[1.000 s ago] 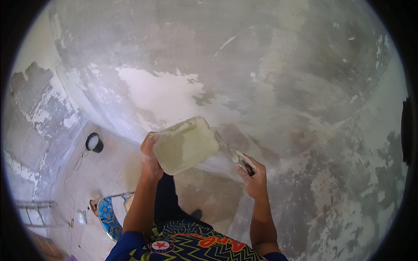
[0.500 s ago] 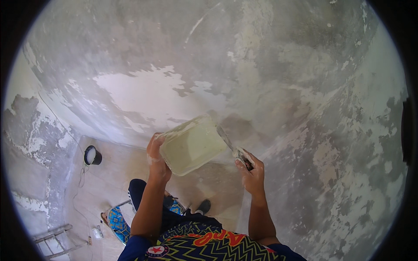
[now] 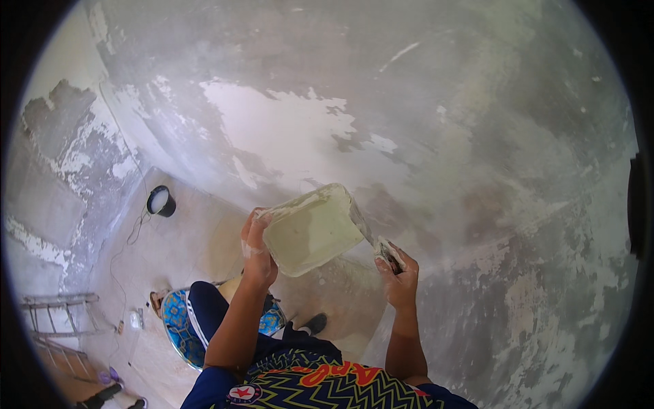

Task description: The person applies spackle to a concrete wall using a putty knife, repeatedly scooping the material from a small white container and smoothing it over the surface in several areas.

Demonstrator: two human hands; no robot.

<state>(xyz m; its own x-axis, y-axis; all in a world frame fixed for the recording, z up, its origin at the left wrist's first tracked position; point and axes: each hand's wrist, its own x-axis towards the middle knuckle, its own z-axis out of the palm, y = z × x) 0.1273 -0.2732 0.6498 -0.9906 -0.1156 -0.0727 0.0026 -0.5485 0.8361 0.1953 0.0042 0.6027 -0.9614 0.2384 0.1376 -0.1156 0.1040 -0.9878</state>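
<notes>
My left hand (image 3: 259,249) grips the left side of a pale rectangular plastic tub (image 3: 308,235), thumb and fingers at its rim. The tub is tilted, its inside facing me, and whitish paste smears its walls. Closed around the dark handle of a putty knife (image 3: 392,259) is my right hand (image 3: 400,278). The knife's blade, coated in paste, lies along the tub's right rim. White residue marks the fingers of both hands. Beyond them rises a grey wall (image 3: 436,136) with patches of white.
A blue patterned chair seat (image 3: 178,324) is below me. On the floor stand a black bucket (image 3: 161,202) with whitish contents and, at the lower left, a ladder (image 3: 61,317). A thin cable (image 3: 116,262) trails nearby. The right wall (image 3: 504,320) comes close to my right arm.
The view has turned, so the bucket and the white wall patch appear farther right and higher. Both hands keep their holds; the tub and putty knife have shifted slightly right.
</notes>
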